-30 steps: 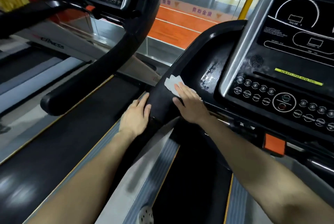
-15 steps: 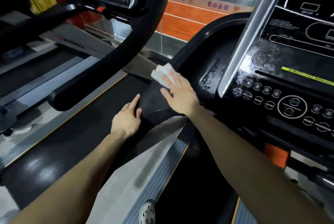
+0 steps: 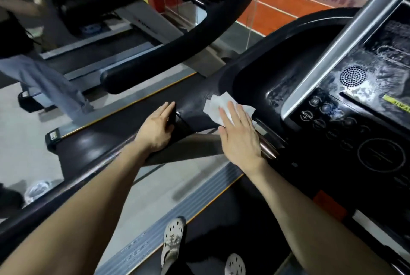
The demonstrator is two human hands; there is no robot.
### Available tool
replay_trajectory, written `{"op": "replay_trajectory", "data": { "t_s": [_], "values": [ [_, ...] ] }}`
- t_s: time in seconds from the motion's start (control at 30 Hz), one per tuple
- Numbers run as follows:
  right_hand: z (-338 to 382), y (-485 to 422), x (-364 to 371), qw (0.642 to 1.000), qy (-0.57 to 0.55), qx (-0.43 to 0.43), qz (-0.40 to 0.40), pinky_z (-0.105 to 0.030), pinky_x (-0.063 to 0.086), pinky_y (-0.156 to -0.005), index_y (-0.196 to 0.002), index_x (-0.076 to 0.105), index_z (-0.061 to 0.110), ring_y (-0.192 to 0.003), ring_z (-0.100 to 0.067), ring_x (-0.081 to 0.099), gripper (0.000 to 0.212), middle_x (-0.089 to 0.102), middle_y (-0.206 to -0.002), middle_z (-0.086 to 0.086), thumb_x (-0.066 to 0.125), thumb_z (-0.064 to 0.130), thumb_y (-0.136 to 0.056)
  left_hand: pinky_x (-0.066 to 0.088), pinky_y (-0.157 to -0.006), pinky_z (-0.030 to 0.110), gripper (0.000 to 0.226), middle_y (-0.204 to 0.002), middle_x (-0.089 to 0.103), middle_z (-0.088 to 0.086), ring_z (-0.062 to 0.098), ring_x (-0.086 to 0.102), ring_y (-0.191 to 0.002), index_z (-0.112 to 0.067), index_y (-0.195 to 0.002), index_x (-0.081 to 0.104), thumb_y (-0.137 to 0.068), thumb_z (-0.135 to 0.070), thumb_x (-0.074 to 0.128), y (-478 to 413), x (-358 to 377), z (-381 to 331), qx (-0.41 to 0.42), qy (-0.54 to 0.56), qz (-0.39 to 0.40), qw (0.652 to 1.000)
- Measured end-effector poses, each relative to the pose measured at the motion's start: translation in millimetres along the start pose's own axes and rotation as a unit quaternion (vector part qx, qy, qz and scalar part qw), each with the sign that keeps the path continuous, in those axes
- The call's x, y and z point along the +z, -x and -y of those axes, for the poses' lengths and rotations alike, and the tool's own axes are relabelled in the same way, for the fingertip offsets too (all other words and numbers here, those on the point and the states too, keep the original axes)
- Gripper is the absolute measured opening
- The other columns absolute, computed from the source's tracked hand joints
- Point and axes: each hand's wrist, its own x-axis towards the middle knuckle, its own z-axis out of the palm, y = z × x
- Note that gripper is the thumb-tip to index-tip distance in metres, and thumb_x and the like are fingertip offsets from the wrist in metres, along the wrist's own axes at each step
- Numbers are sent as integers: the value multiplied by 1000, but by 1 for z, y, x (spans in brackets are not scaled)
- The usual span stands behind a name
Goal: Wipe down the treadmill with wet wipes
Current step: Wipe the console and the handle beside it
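A gym: a treadmill console (image 3: 359,132) with incline buttons (image 3: 307,115) just right of the fingers (image 3: 231,111), a second treadmill (image 3: 188,46) left of them, and an orange lined floor (image 3: 277,8) far beyond.

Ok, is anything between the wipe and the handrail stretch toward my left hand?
Nothing loose. The wet wipe sits flat under your right hand, and the black handrail is bare up to your left hand, which rests on the rail and alone would block the wipe.
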Motion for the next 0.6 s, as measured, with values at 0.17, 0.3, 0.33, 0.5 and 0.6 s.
{"op": "replay_trajectory", "data": {
  "t_s": [0.17, 0.3, 0.33, 0.5, 0.6],
  "values": [
    [8, -25, 1, 999, -9, 39, 11, -51, 23, -129, -166, 31, 19, -160, -34, 20, 67, 22, -175, -9, 42, 9, -101, 21, -130, 51, 96, -176, 18, 11, 34, 18, -161, -23, -169, 20, -88, -10, 68, 64, 15, 22, -42, -81, -48, 995],
    [-7, -18, -10, 999, -30, 25, 26, -48, 43, -115, -149, 58, 19, -145, -35, 43, 61, 46, -159, -10, 44, -4, -95, 20, -131, 51, 102, -177, 9, 8, 32, 11, -163, -27, -170, 15, -84, -11, 69, 100, 19, 30, -49, -123, -49, 990],
    [-10, -22, -16, 998, -35, 46, 36, -46, 48, -108, -141, 64, 20, -136, -35, 49, 52, 52, -150, -10, 46, 2, -96, 19, -131, 51, 102, -178, 9, 8, 32, 10, -163, -28, -170, 15, -84, -12, 68, 100, 19, 30, -57, -123, -45, 990],
    [20, -11, -55, 979, -143, 82, 116, -41, 57, -93, -129, 74, 32, -109, -31, 66, 49, 73, -123, -3, 48, 7, -97, 31, -126, 51, 79, -170, 33, 14, 40, 30, -155, -21, -161, 39, -87, -24, 67, 94, 11, -3, -106, -91, -58, 989],
    [32, 14, -75, 919, -329, 172, 136, -39, 58, -88, -132, 69, 29, -96, -20, 67, 36, 71, -108, 6, 59, 11, -102, 44, -115, 43, 65, -147, 60, 8, 31, 53, -136, -20, -148, 53, -85, -16, 66, 87, -5, -32, -36, 30, -70, 996]
  ]
}}
